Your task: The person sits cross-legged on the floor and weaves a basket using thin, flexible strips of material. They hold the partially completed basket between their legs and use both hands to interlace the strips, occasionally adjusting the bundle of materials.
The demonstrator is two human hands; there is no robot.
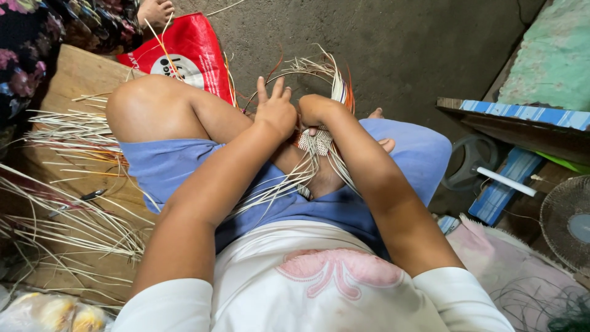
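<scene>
I sit cross-legged in blue shorts and look down at a small woven piece (317, 141) of pale cane strips in my lap. Long loose strips (279, 187) trail from it over my legs, and others arc upward past my hands (319, 67). My right hand (314, 109) is closed on the top of the woven piece. Beside it my left hand (276, 109) has its fingers raised and spread, its palm side hidden, so I cannot see whether it pinches a strip.
A heap of pale strips (67, 184) lies on a wooden board (74, 77) at my left. A red printed bag (184, 52) lies ahead, by another person's foot (153, 11). At right stand a blue-edged bench (522, 114), a white tube (505, 181) and a fan (568, 224).
</scene>
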